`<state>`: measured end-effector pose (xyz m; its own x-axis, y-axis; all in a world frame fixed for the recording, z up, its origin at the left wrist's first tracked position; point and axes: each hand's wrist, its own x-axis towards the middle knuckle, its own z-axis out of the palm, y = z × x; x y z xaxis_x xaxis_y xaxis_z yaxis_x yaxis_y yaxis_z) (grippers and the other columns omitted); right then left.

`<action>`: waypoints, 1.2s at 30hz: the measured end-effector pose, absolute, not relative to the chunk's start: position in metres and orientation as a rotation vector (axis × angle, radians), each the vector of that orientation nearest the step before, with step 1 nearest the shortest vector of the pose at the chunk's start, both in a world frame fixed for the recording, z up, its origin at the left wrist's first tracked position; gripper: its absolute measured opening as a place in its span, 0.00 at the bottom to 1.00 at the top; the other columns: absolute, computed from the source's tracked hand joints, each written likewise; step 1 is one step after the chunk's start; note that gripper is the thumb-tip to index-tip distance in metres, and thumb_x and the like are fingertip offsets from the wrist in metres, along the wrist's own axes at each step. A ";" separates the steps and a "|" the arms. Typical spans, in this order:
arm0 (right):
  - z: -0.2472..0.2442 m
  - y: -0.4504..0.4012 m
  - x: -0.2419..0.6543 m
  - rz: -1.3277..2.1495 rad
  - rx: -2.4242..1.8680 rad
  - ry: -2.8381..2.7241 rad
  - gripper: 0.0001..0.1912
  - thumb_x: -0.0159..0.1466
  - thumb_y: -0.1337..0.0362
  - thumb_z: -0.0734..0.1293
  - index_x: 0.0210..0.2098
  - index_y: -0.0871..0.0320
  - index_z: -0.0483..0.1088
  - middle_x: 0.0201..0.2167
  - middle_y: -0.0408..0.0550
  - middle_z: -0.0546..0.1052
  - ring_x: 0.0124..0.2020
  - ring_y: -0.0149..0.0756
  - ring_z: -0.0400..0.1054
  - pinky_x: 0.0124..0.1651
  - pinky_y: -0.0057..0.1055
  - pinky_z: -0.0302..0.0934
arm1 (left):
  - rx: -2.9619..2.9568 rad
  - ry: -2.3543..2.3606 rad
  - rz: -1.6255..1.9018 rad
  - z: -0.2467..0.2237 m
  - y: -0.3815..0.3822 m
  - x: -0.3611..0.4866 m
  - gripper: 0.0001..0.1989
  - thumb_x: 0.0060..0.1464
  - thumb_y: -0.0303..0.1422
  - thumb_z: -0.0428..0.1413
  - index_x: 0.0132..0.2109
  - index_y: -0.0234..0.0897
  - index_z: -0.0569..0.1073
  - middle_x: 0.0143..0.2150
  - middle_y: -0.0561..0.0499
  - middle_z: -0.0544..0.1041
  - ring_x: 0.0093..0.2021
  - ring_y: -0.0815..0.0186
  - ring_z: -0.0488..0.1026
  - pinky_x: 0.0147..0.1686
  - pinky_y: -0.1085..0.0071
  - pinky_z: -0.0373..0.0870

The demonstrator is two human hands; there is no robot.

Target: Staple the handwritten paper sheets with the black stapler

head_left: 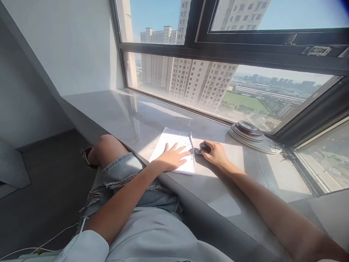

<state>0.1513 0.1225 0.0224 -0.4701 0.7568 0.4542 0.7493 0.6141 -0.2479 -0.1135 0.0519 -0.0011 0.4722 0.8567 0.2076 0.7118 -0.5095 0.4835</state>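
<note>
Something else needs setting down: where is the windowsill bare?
Widest: the windowsill left of the papers, toward the white wall. Another patch lies between the right forearm and the stack of plates. Crowded: along the papers' right edge, where the right hand holds what looks like a black stapler, and under the left hand.

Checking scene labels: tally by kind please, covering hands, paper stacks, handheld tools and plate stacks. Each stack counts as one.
Hands, left hand plus right hand: 2
Paper stack: 1
Black handheld tool: 1
Plate stack: 1
Total: 5
</note>
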 end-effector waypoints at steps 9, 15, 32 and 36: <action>0.026 0.112 0.145 0.062 -1.134 -2.353 0.12 0.68 0.53 0.61 0.31 0.51 0.63 0.28 0.47 0.75 0.29 0.41 0.65 0.34 0.36 0.56 | 2.453 1.427 0.840 -0.007 0.048 -0.066 0.20 0.65 0.25 0.48 0.59 0.40 0.77 0.61 0.40 0.79 0.64 0.48 0.72 0.70 0.48 0.59; 0.022 0.113 0.144 0.072 -1.175 -2.245 0.25 0.77 0.48 0.51 0.27 0.52 0.58 0.23 0.45 0.69 0.25 0.38 0.61 0.33 0.35 0.52 | 2.509 1.336 0.618 0.003 0.036 -0.091 0.22 0.71 0.31 0.45 0.64 0.49 0.75 0.74 0.44 0.67 0.74 0.46 0.61 0.74 0.37 0.50; 0.011 0.116 0.143 0.006 -1.097 -2.198 0.24 0.78 0.50 0.54 0.27 0.53 0.59 0.24 0.44 0.70 0.26 0.37 0.61 0.33 0.34 0.50 | 2.534 1.330 0.214 0.018 0.034 -0.097 0.42 0.59 0.16 0.42 0.74 0.52 0.64 0.82 0.50 0.51 0.81 0.45 0.42 0.68 0.17 0.36; 0.010 0.116 0.143 0.003 -1.106 -2.201 0.24 0.78 0.50 0.54 0.28 0.53 0.59 0.24 0.44 0.68 0.27 0.37 0.60 0.34 0.34 0.50 | 2.516 1.321 0.233 0.017 0.038 -0.094 0.40 0.60 0.17 0.41 0.74 0.52 0.65 0.82 0.49 0.51 0.81 0.44 0.42 0.68 0.17 0.35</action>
<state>0.1432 0.1155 0.0102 -0.4204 0.7143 0.5595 0.7125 0.6417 -0.2838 -0.0943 0.0377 0.0169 0.5665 0.8240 0.0086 0.7772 -0.5377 0.3269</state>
